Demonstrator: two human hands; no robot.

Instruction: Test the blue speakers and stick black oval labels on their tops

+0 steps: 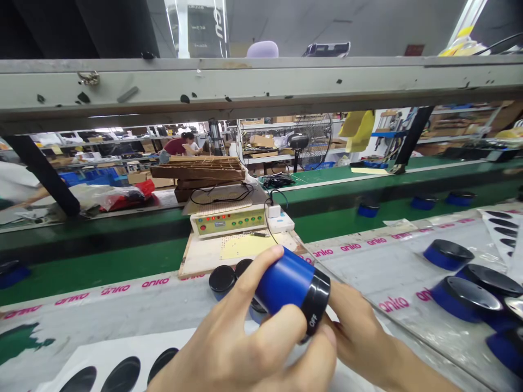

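Note:
A blue cylinder with a glossy black end band marked "OFF" point(288, 280) is tilted in front of me, held above the bench. My left hand point(245, 332) wraps round it, the thumb or index finger along its upper left side and other fingers beneath the black band. Behind and to the right of the cylinder is my right hand point(355, 321), its fingers mostly hidden by the cylinder and the left hand. Just behind the hands, several black-topped round pieces point(223, 279) stand on the bench. A white sheet with black ovals point(122, 373) lies at the lower left.
A control box with lights point(229, 218) stands on a wooden board point(192, 256). Beyond the bench runs a green conveyor point(327, 226) carrying blue pieces. More blue and black pieces point(466, 296) sit at right. A metal shelf beam point(261, 81) crosses above. People work in the background.

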